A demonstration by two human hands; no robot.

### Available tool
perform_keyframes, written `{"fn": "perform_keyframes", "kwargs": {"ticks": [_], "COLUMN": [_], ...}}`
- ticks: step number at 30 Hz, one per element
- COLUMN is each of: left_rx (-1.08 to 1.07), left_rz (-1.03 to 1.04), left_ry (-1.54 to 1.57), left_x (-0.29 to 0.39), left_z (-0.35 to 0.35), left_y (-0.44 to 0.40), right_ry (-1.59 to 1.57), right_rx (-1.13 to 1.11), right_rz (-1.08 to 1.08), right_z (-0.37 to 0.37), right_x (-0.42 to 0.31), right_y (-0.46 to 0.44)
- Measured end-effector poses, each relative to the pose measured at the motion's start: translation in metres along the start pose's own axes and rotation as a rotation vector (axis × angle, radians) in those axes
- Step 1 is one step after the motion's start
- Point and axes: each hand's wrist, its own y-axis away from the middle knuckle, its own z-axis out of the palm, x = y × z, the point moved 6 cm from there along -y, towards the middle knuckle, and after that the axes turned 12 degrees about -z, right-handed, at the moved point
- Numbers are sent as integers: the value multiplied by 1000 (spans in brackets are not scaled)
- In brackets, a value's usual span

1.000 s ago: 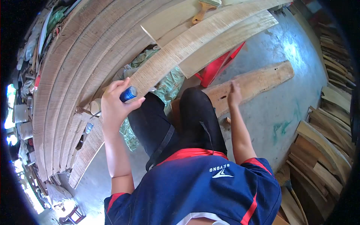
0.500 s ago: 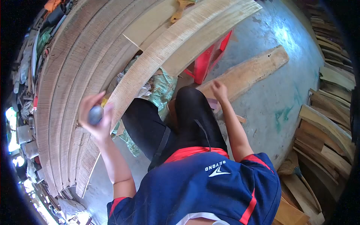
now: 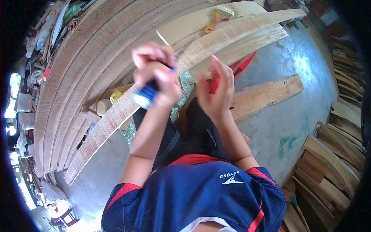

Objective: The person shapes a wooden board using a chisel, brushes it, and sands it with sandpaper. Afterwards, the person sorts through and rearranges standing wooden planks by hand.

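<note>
Left hand: Your left hand [image 3: 157, 72] is curled round a blue tube [image 3: 146, 95], up above the long board [image 3: 208, 44]. It looks blurry, so I can't tell how each finger sits.
Right hand: Your right hand [image 3: 218, 92] is open, with its fingers pointing up and spread. Nothing shows in it. It is near your left hand, but the two are apart.
Blue tube: It is in your left hand, tilted, with a pale end facing down toward you. I can't tell if that end is a cap.
Long board: It runs on a slant in front of your legs [image 3: 201, 125]. I can't tell if your left hand touches it.
Brush: The brush [image 3: 218, 18] lies on the pale board [image 3: 247, 7], well apart from your hands.
Drop risk: Just one hand has the tube. If that grip gets loose, the tube could fall onto the long board or the green sheet [image 3: 187, 82].
Drip risk: If there is something wet inside and the end is not shut, this tilt could let it leak.
Bump risk: A fast swing of your left hand could knock the long board's edge.
</note>
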Motion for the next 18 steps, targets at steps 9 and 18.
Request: {"fn": "perform_keyframes", "kwargs": {"ticks": [9, 18], "left_rx": [-1051, -641], "left_rz": [71, -346], "left_ry": [-538, -1626], "left_x": [41, 75], "left_z": [54, -98], "left_y": [91, 28], "right_ry": [-245, -341], "right_rx": [60, 158], "right_rz": [-139, -182], "right_z": [-1, -26], "right_x": [5, 0], "right_y": [36, 40]}}
